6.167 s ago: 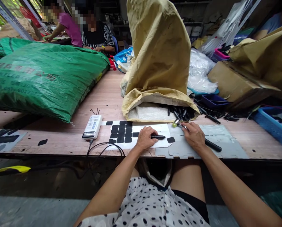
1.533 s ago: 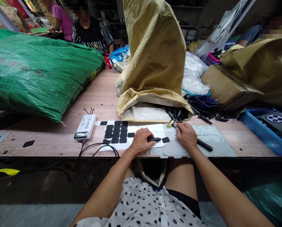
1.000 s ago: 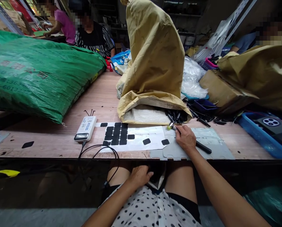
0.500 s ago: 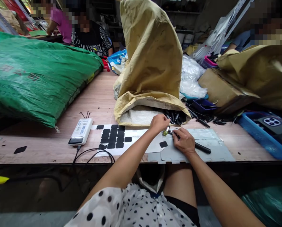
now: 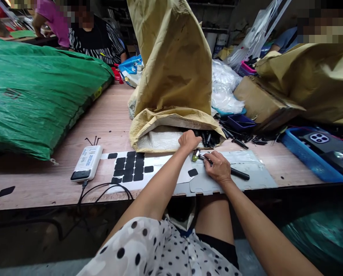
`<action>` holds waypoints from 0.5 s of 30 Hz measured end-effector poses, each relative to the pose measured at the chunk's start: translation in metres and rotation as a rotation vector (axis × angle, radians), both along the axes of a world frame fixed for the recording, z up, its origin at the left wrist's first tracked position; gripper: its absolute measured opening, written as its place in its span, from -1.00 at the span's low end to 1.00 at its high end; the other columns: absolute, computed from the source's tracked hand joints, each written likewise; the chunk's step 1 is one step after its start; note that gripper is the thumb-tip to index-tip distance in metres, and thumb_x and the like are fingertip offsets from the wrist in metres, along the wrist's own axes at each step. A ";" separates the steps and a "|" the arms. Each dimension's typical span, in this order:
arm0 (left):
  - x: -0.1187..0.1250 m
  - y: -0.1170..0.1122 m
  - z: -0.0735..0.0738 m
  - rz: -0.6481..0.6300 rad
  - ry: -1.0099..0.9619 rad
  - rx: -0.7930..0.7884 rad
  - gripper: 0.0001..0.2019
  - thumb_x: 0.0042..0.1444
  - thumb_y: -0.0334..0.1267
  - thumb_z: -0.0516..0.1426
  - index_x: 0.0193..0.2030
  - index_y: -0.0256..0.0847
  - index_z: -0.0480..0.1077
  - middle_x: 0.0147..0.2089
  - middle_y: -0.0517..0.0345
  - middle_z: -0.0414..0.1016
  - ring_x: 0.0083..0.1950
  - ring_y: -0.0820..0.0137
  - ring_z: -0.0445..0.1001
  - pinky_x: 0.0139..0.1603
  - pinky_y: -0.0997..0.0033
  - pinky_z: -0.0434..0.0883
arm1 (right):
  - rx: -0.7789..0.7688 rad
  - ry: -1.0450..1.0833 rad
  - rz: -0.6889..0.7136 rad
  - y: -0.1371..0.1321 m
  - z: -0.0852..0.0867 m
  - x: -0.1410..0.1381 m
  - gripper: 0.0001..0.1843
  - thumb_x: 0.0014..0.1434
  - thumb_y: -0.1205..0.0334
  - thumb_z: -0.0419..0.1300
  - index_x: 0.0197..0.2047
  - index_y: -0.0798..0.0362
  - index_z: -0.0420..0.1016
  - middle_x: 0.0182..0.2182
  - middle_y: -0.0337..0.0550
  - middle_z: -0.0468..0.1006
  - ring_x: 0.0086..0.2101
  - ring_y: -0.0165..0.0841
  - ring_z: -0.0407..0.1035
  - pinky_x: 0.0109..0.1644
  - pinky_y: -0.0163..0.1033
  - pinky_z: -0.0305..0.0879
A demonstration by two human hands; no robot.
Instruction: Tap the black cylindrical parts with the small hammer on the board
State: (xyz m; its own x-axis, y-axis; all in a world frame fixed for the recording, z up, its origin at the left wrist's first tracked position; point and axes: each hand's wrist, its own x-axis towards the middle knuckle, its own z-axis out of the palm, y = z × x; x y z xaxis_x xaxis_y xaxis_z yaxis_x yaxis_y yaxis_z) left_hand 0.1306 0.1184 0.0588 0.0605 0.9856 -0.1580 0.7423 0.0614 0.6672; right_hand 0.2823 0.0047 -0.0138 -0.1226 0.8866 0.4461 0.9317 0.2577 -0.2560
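The left hand (image 5: 189,140) lies at the mouth of the tan sack (image 5: 174,73), far of centre, fingers curled over the black parts (image 5: 208,137). Whether it grips one cannot be told. The right hand (image 5: 220,168) is closed around the tool (image 5: 239,175), just near of the sack. The parts appear light, rigid and smooth: pinch one at mid-length. Print on the power bank (image 5: 86,163) and the green sack (image 5: 39,88), both left, is unreadable.

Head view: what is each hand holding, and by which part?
Right hand grips the tool mid-shaft, behind its head. Left hand is at the mouth of the sack; any hold cannot be told.
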 end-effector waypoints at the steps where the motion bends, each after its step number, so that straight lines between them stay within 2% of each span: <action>1: -0.012 -0.004 0.005 0.017 -0.007 0.046 -0.77 0.13 -0.13 0.23 -0.16 -0.20 0.56 -0.08 -0.12 0.65 -0.01 0.11 0.59 -0.07 0.24 0.44 | 0.004 0.002 -0.001 0.000 0.000 0.000 -0.79 0.24 0.22 0.15 -0.13 -0.04 0.60 -0.27 -0.12 0.53 -0.18 -0.24 0.36 -0.07 -0.18 0.23; 4: -0.055 -0.029 0.017 -0.020 -0.047 0.184 -0.83 0.12 -0.18 0.21 -0.18 -0.15 0.54 -0.21 0.10 0.63 -0.16 0.24 0.54 -0.17 0.33 0.39 | 0.015 0.000 -0.006 -0.001 0.001 -0.001 -0.79 0.24 0.21 0.15 -0.14 -0.03 0.60 -0.28 -0.12 0.53 -0.19 -0.24 0.37 -0.06 -0.18 0.24; 6: -0.084 -0.054 0.016 -0.108 -0.061 0.223 -0.85 0.08 -0.23 0.23 -0.20 -0.15 0.54 -0.24 0.16 0.61 -0.21 0.28 0.50 -0.21 0.35 0.35 | 0.015 -0.001 -0.011 -0.001 0.001 -0.002 -0.80 0.24 0.21 0.15 -0.14 -0.03 0.60 -0.27 -0.12 0.54 -0.18 -0.23 0.37 -0.06 -0.18 0.24; 8: -0.107 -0.081 0.005 -0.208 -0.054 0.221 -0.85 0.06 -0.26 0.25 -0.21 -0.14 0.55 -0.24 0.17 0.59 -0.19 0.28 0.48 -0.21 0.35 0.34 | 0.011 -0.002 -0.013 -0.002 0.001 -0.002 -0.79 0.24 0.21 0.15 -0.13 -0.03 0.60 -0.26 -0.11 0.55 -0.17 -0.22 0.38 -0.06 -0.18 0.24; 11: -0.125 -0.112 -0.022 -0.309 -0.016 0.190 -0.86 0.07 -0.27 0.27 -0.19 -0.13 0.57 -0.23 0.15 0.58 -0.12 0.24 0.46 -0.11 0.31 0.34 | 0.016 -0.005 -0.015 -0.002 0.001 -0.001 -0.78 0.23 0.22 0.15 -0.11 -0.03 0.60 -0.24 -0.11 0.56 -0.15 -0.21 0.39 -0.06 -0.17 0.25; 15: -0.128 -0.127 -0.053 -0.304 -0.002 0.250 -0.83 0.13 -0.21 0.30 -0.12 -0.10 0.57 -0.17 0.14 0.56 -0.06 0.22 0.43 0.01 0.24 0.32 | 0.030 0.005 -0.013 -0.001 -0.003 0.000 -0.77 0.22 0.21 0.16 -0.11 -0.05 0.60 -0.23 -0.12 0.57 -0.15 -0.21 0.40 -0.06 -0.16 0.27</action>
